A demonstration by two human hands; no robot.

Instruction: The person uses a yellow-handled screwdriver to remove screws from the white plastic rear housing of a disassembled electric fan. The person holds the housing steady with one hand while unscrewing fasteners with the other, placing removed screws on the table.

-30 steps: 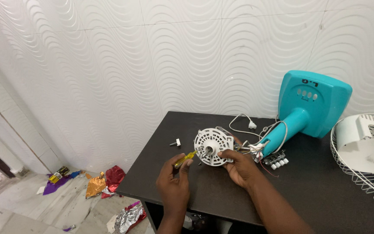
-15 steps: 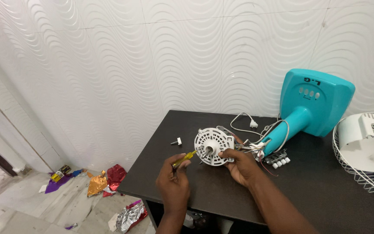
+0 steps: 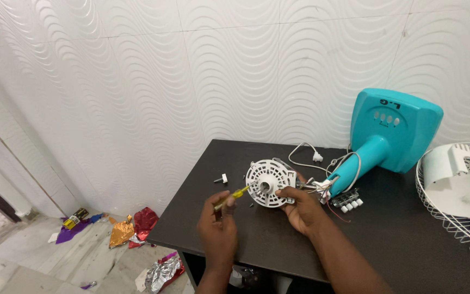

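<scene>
While a dark table (image 3: 409, 245) bears a teal fan base (image 3: 393, 133) near its back edge, the right hand (image 3: 300, 209) clamps a white motor cover (image 3: 270, 182) near the left edge. Beside it, the left hand (image 3: 218, 231) grips a yellow screwdriver (image 3: 234, 195). A slipping tip could jab the fingers; a loose screw (image 3: 221, 178) could roll off.

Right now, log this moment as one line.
left hand: yellow screwdriver | right hand: white motor housing | surface: dark table
</scene>
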